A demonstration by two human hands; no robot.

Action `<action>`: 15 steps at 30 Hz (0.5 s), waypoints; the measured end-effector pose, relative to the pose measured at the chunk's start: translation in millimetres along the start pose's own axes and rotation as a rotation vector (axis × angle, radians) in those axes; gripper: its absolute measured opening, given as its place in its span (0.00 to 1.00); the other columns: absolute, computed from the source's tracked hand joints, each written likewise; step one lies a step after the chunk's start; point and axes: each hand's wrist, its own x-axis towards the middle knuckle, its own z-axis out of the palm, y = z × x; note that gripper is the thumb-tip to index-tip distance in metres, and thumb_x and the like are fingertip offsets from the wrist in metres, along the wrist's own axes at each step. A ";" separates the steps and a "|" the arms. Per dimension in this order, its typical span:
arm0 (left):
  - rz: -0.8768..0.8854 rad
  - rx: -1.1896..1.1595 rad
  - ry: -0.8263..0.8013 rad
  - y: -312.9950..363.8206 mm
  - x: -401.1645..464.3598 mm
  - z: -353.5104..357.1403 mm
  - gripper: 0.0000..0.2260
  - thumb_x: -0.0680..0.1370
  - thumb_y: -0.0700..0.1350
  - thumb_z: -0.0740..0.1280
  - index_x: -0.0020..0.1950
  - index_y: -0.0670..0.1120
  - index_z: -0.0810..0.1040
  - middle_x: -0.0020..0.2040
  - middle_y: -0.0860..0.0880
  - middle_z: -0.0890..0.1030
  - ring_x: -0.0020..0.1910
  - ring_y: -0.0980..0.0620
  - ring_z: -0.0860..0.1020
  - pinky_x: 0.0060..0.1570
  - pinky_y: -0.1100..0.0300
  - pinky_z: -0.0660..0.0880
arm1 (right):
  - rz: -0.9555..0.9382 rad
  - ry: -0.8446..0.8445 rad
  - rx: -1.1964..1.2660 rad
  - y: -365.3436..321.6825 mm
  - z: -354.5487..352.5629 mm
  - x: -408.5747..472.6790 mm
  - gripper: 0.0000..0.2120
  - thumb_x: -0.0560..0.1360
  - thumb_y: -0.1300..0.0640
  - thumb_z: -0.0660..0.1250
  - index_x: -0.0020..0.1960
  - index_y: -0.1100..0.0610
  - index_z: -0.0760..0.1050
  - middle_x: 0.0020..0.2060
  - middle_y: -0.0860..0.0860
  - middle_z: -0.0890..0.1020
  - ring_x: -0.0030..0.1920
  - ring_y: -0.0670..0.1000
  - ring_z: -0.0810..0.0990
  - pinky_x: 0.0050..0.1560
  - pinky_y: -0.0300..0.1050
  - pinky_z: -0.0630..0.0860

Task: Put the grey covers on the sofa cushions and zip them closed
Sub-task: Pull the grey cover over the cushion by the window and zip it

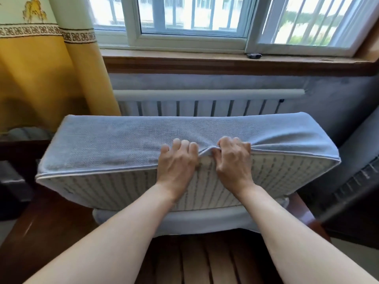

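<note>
- Head view, looking fwd and down: I have a sofa cushion [184, 191] standing on its long edge, w/ the grey cover [114, 144] drawn over its top face and both upper corners.
- Cushion sits on a second grey-covered cushion [196, 220], which lies on a dark wooden slatted seat [205, 261]; a radiator [196, 107] and window sill [225, 60] are behind, a yellow curtain [41, 78] at left.
- Left hand [177, 162]: fingers curled over the piped top edge, palm against the striped near face. It seems to press and steady the cushion; whether any cloth is really gripped I cannot tell.
- Right hand [233, 158]: fingers clenched round a bunched fold of the cover at the edge, just beside the left hand; creases fan out from that pinch toward the right corner.
- Zip: not visible in this view, so I can't say if it is open or closed, nor on which side it runs.
- Step, by my reading: tugging the cover square on the foam before zipping.
- Risk 1: pulling from one bunched point could skew the piping [98, 173] off the cushion's edge, leaving slack that snags the zip later.
- Risk 2: cushion is balanced on edge on a soft base; a hard pull toward me could tip it off the seat.
- Risk 3: tight cloth at the right corner [328, 158] may ride up if the pull is uneven.
</note>
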 end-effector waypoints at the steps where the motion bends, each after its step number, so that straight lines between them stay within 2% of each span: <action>1: 0.001 0.004 -0.028 -0.3 0.3 0.8 0.06 0.67 0.39 0.64 0.32 0.48 0.73 0.29 0.50 0.76 0.30 0.48 0.76 0.30 0.58 0.69 | -0.022 0.006 -0.019 0.7 -0.4 -4.1 0.10 0.72 0.55 0.65 0.35 0.59 0.71 0.29 0.55 0.76 0.32 0.57 0.75 0.41 0.50 0.59; 4: 0.020 -0.068 -0.096 4.5 -4.7 4.3 0.12 0.58 0.38 0.75 0.26 0.47 0.72 0.24 0.49 0.75 0.23 0.48 0.75 0.28 0.61 0.67 | -0.088 0.090 -0.037 -0.1 -2.2 -26.9 0.14 0.74 0.50 0.60 0.32 0.56 0.68 0.26 0.52 0.72 0.29 0.55 0.72 0.38 0.48 0.60; 6: 0.023 -0.088 -0.119 6.6 -10.6 2.9 0.14 0.58 0.40 0.78 0.25 0.47 0.72 0.23 0.49 0.75 0.23 0.48 0.75 0.27 0.62 0.65 | -0.143 0.099 -0.017 2.9 -4.1 -38.4 0.16 0.75 0.48 0.59 0.33 0.56 0.68 0.27 0.51 0.72 0.30 0.54 0.71 0.39 0.47 0.61; 8: 0.006 -0.111 -0.102 7.2 -13.1 -1.5 0.13 0.59 0.40 0.78 0.27 0.47 0.73 0.25 0.49 0.75 0.24 0.47 0.75 0.28 0.61 0.64 | -0.218 0.032 -0.014 9.8 -11.1 -40.0 0.17 0.77 0.47 0.58 0.34 0.57 0.69 0.29 0.51 0.72 0.33 0.54 0.71 0.40 0.47 0.61; 9: -0.012 -0.115 -0.083 8.1 -12.6 -5.2 0.12 0.60 0.38 0.76 0.29 0.47 0.73 0.27 0.49 0.75 0.26 0.46 0.75 0.29 0.60 0.64 | -0.252 -0.008 -0.021 15.8 -16.2 -38.3 0.16 0.76 0.48 0.61 0.35 0.58 0.70 0.30 0.51 0.73 0.34 0.54 0.70 0.40 0.47 0.61; 11: -0.008 -0.113 -0.040 12.9 -10.5 -12.5 0.10 0.60 0.34 0.72 0.34 0.45 0.75 0.32 0.47 0.75 0.31 0.44 0.75 0.31 0.56 0.65 | -0.287 -0.072 -0.070 32.5 -28.1 -35.0 0.07 0.71 0.59 0.69 0.38 0.59 0.72 0.34 0.53 0.74 0.38 0.53 0.68 0.41 0.46 0.61; 13: 0.037 -0.116 -0.009 23.0 -8.3 -13.7 0.13 0.58 0.33 0.71 0.40 0.43 0.76 0.37 0.45 0.75 0.36 0.43 0.75 0.36 0.53 0.68 | -0.200 -0.084 -0.132 54.8 -40.6 -35.5 0.07 0.66 0.68 0.66 0.40 0.59 0.73 0.38 0.54 0.75 0.42 0.56 0.70 0.43 0.46 0.61; 15: 0.063 -0.152 -0.015 44.5 -0.6 -14.6 0.17 0.59 0.36 0.73 0.46 0.44 0.76 0.44 0.44 0.76 0.42 0.42 0.75 0.42 0.50 0.70 | -0.037 -0.038 -0.182 80.5 -56.9 -36.5 0.09 0.65 0.69 0.62 0.44 0.60 0.73 0.43 0.56 0.76 0.45 0.59 0.72 0.45 0.48 0.62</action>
